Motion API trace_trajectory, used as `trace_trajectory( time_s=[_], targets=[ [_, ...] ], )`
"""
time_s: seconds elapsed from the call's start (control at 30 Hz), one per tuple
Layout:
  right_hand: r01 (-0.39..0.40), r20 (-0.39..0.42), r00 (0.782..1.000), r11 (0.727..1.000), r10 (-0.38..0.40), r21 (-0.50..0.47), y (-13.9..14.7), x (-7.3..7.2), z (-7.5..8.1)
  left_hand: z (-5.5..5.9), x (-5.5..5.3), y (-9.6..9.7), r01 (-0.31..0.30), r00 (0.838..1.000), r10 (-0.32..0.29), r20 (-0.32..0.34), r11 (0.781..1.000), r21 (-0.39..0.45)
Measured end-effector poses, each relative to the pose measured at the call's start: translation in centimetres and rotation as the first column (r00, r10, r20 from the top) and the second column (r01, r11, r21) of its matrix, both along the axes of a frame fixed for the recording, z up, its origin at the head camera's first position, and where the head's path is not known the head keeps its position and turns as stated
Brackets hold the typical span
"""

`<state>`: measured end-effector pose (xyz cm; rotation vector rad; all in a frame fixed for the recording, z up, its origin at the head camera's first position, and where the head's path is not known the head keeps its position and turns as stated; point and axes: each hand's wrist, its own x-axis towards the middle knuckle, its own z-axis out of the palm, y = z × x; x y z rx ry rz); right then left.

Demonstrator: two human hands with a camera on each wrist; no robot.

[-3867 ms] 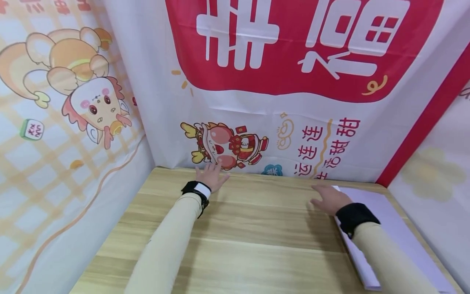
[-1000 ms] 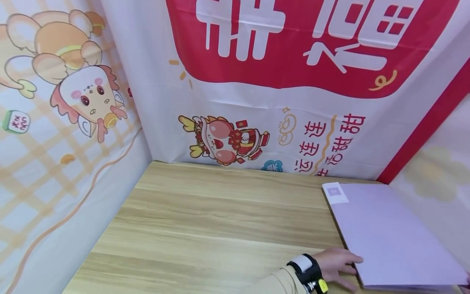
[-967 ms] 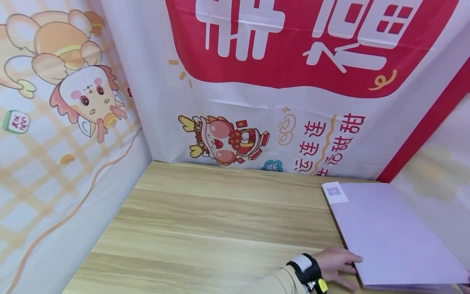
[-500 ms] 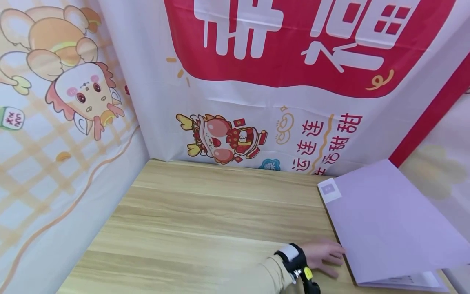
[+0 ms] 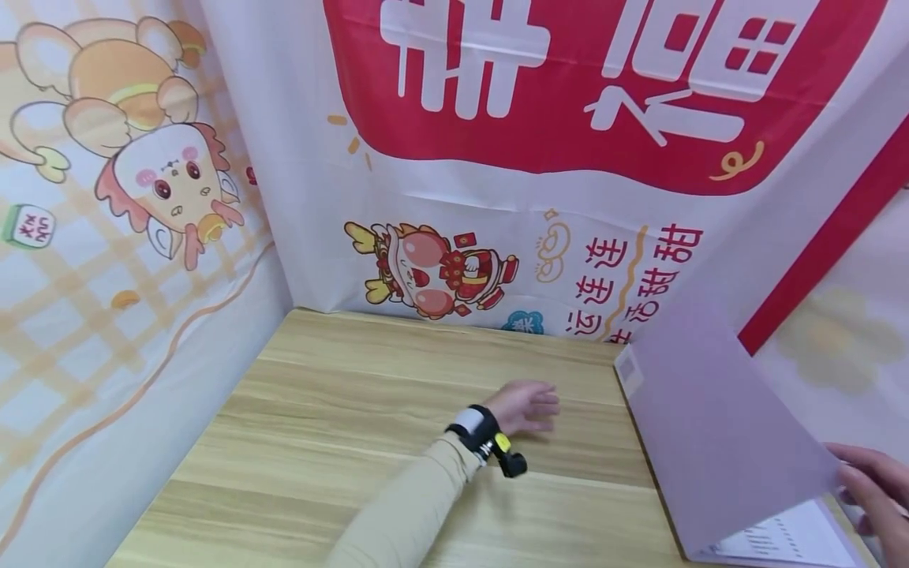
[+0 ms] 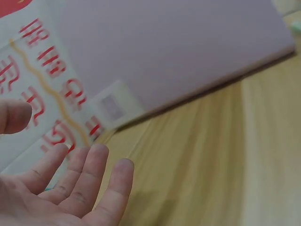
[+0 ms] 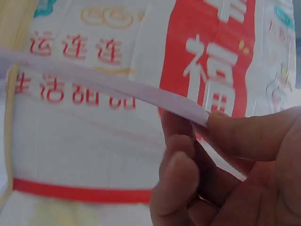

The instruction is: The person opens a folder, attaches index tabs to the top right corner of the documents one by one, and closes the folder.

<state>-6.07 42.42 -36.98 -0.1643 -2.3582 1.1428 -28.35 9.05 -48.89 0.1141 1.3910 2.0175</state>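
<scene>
A large lilac folder [image 5: 717,426] lies at the right of the wooden table, its cover raised at a slant. A white label [image 5: 629,371] sits at the cover's far left corner. Beneath the cover show white sheets [image 5: 781,536] with dark marks, too small to read. My right hand [image 5: 873,481] pinches the cover's free edge; the right wrist view shows thumb and fingers of that hand [image 7: 225,165] on the thin lilac edge [image 7: 183,108]. Left of the folder, my left hand [image 5: 525,406] hovers over the table with fingers extended, touching nothing; its palm [image 6: 56,202] shows in the left wrist view.
The wooden table [image 5: 341,410] meets a printed cloth wall [image 5: 440,189] behind it. More printed cloth [image 5: 177,331] hangs at the left, and another pale cloth [image 5: 838,347] with a red band borders the right side.
My right hand has lifted the folder's cover from nearly flat to a steep slant, baring the sheets. The left hand has left the folder's left edge and moved up and left.
</scene>
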Motion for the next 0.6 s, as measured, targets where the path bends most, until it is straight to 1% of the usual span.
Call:
trace_trajectory(
  time_s=[0.07, 0.1, 0.13, 0.17, 0.23, 0.27, 0.3, 0.33, 0.4, 0.47, 0.53, 0.6],
  targets=[
    [-0.076, -0.026, 0.997, 0.996, 0.077, 0.054, -1.8, 0.2, 0.6, -0.1, -1.5, -1.3, -0.037, 0.999, 0.037, 0.005, 0.999, -0.014],
    [-0.103, 0.0, 0.995, 0.99, 0.103, 0.095, -2.5, 0.2, 0.9, -0.1, -2.2, -2.0, -0.055, 0.998, 0.055, 0.008, 0.998, -0.018],
    [-0.123, 0.039, 0.992, 0.981, 0.118, 0.153, -3.3, 0.1, 1.2, -0.1, -2.8, -2.6, -0.068, 0.998, 0.068, 0.011, 0.997, -0.022],
    [-0.141, 0.076, 0.989, 0.971, 0.129, 0.191, -4.2, 0.0, 1.4, -0.1, -3.4, -3.2, -0.081, 0.997, 0.081, 0.014, 0.996, -0.03],
    [-0.149, 0.118, 0.986, 0.946, 0.119, 0.288, -6.2, -0.1, 1.7, -0.2, -4.3, -4.4, -0.103, 0.994, 0.104, 0.021, 0.993, -0.059],
    [-0.151, 0.103, 0.987, 0.939, 0.125, 0.31, -7.3, -0.2, 1.6, -0.2, -4.7, -4.9, -0.111, 0.993, 0.113, 0.026, 0.991, -0.075],
    [-0.148, 0.072, 0.989, 0.931, 0.132, 0.335, -8.5, -0.4, 1.5, -0.3, -5.0, -5.4, -0.119, 0.992, 0.123, 0.029, 0.989, -0.092],
    [-0.143, 0.016, 0.989, 0.926, 0.147, 0.349, -9.7, -0.5, 1.1, -0.4, -5.3, -5.9, -0.126, 0.991, 0.13, 0.032, 0.986, -0.11],
    [-0.129, -0.114, 0.976, 0.917, 0.184, 0.377, -12.1, -0.9, 0.3, -0.5, -5.8, -6.7, -0.138, 0.989, 0.143, 0.026, 0.98, -0.14],
    [-0.108, -0.189, 0.961, 0.902, 0.202, 0.417, -14.5, -1.3, -0.5, -0.4, -6.2, -7.4, -0.14, 0.989, 0.144, 0.017, 0.98, -0.143],
    [-0.106, -0.216, 0.948, 0.874, 0.233, 0.474, -16.7, -1.8, -1.5, -0.1, -6.6, -7.9, -0.133, 0.991, 0.135, 0.006, 0.982, -0.135],
    [-0.112, -0.229, 0.936, 0.841, 0.269, 0.53, -18.7, -2.3, -2.8, 0.3, -7.1, -8.4, -0.125, 0.992, 0.127, 0.007, 0.984, -0.127]
  ],
)
